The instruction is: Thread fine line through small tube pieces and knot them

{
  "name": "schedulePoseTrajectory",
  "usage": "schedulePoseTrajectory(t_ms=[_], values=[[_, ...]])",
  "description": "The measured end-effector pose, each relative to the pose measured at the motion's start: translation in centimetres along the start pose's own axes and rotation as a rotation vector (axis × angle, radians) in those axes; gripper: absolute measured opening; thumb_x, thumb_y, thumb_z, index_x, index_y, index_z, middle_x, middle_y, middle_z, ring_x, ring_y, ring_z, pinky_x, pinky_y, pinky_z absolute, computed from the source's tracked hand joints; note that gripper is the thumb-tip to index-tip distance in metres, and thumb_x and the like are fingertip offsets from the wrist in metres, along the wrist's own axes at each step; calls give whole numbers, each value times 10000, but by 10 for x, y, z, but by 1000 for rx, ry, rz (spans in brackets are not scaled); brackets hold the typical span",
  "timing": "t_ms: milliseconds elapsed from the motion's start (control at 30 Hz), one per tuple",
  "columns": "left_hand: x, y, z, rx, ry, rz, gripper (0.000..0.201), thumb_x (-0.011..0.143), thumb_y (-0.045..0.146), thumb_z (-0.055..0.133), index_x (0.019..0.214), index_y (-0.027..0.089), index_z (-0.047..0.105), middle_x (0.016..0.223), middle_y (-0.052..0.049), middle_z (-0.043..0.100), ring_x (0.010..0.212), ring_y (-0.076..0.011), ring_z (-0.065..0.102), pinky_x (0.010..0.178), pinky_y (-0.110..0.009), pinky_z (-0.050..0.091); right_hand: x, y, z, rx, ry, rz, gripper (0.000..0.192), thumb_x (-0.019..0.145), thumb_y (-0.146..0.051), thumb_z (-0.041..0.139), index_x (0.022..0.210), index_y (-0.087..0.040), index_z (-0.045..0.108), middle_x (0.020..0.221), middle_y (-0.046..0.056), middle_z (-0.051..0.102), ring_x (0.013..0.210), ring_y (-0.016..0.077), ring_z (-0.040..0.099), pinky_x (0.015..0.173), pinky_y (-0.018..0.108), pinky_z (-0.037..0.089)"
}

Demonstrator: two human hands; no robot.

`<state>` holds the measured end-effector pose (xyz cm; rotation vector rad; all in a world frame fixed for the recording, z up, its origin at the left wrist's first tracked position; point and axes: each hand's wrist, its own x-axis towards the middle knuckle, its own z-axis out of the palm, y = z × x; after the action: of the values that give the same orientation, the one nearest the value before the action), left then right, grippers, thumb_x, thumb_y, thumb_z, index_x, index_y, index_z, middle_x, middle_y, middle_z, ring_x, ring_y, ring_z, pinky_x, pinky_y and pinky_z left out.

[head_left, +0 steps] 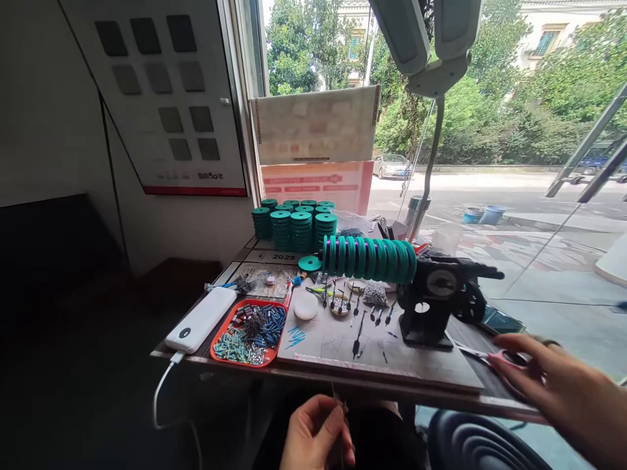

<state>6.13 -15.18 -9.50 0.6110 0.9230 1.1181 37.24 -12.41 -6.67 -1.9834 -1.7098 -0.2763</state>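
Note:
My left hand (318, 431) is closed in a pinch below the table's front edge, over my lap. A thin piece sticks up from its fingertips, too small to name. At the table's right end, my right hand (553, 378) has its fingers around the handles of a pair of pink-handled scissors (500, 360). The blades point left, towards the base of a black hand-cranked winder (434, 294). A row of green foam spools (369, 258) sits on the winder's shaft. Several small dark fishing rigs (356, 346) lie on the board (323, 346).
An orange tray (249, 361) of small coloured parts stands at the left, beside a white power bank (202, 320) with a cable. Stacked green spools (291, 232) stand behind. A lamp (435, 72) hangs above. A black round seat (482, 440) is at lower right.

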Motion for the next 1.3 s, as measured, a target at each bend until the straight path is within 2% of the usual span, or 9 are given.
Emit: schedulePoseTrajectory(t_ms=[133, 233, 467, 567, 733, 867, 1133, 1233, 1300], values=[[2, -4, 2, 34, -31, -40, 531, 440, 592, 797, 538, 149, 521, 346, 58, 491, 296, -46, 416, 358, -170, 286, -29, -108, 3, 294, 100, -772, 278, 917, -229, 389, 1061, -280, 621, 1064, 86, 677, 841, 185, 681, 658, 254, 518], [4, -7, 0, 3, -48, -4, 544, 455, 606, 785, 483, 163, 471, 319, 72, 429, 288, -34, 364, 358, -172, 277, -36, -156, 13, 393, 128, -935, 323, 954, -197, 301, 952, -186, 624, 793, 66, 706, 631, 161, 659, 561, 237, 502], [-3, -1, -3, 29, -70, -29, 525, 440, 543, 826, 765, 160, 675, 345, 83, 442, 331, -56, 396, 414, -189, 332, -26, -150, 20, 405, 150, -744, 417, 972, -225, 259, 742, -186, 605, 542, 10, 569, 481, 134, 549, 492, 226, 412], [-7, 23, -3, 435, -19, 160, 433, 582, 496, 767, 868, 177, 699, 388, 39, 530, 350, -105, 455, 408, -214, 347, -18, -135, 30, 265, 77, -581, 421, 955, -214, 263, 765, -195, 638, 592, 31, 615, 522, 150, 594, 510, 236, 418], [12, 62, 2, 1273, 305, 736, 105, 751, 207, 626, 809, 233, 711, 734, -63, 742, 654, -258, 666, 620, -314, 437, 6, -128, 43, 149, -104, -372, 336, 917, -258, 342, 949, -198, 671, 748, 72, 720, 610, 214, 671, 526, 280, 433], [35, 65, 10, 1525, 318, 831, 183, 751, 85, 572, 763, 218, 697, 604, -36, 685, 615, -258, 637, 698, -372, 414, 26, -147, 46, 111, -182, -196, 324, 903, -331, 409, 1080, -199, 647, 566, 57, 688, 540, 239, 660, 489, 277, 381], [35, 62, 24, 1367, 282, 769, 228, 780, 183, 566, 973, 210, 682, 826, -71, 631, 724, -245, 590, 695, -382, 450, 30, -162, 43, 419, -267, -35, 331, 882, -393, 433, 942, -184, 682, 684, 67, 699, 646, 239, 653, 536, 282, 406], [29, 52, 40, 738, 33, 483, 421, 752, 202, 601, 1168, 227, 550, 1025, -70, 619, 583, -126, 541, 550, -269, 468, 17, -160, 30, 618, -300, -86, 372, 879, -433, 428, 869, -163, 684, 779, 69, 701, 691, 202, 644, 606, 263, 462], [24, 39, 46, 320, -126, 242, 441, 714, 303, 666, 1126, 201, 546, 883, -45, 638, 514, -105, 511, 468, -237, 443, 11, -158, 21, 735, -337, -120, 395, 875, -461, 433, 815, -158, 679, 760, 53, 691, 683, 182, 637, 607, 236, 477]])
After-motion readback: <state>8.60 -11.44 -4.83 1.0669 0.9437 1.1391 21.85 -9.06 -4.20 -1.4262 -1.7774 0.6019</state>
